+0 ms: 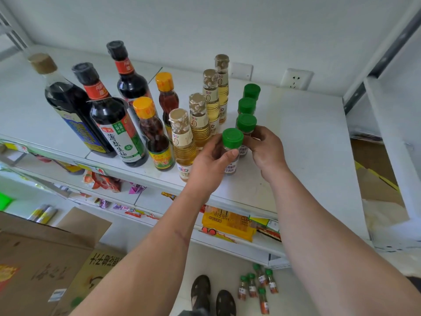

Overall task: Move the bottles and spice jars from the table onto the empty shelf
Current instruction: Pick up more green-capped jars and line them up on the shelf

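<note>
On the white shelf [307, 137] stand three dark sauce bottles [114, 124], two orange-capped oil bottles [155, 137], several pale vinegar bottles [200, 119] and a row of green-capped spice jars [248, 106]. My left hand [209, 165] grips the frontmost spice jar [232, 142] at the shelf's front edge. My right hand [266, 149] holds the jar just behind it [246, 124]. Several more spice jars [257, 286] stand on the floor below.
The shelf's right half is bare white board. Wall sockets [296, 78] sit behind the bottles. Lower shelves [227, 224] hold packaged goods. Cardboard boxes [45, 258] stand at the lower left. My shoes [211, 295] are beside the floor jars.
</note>
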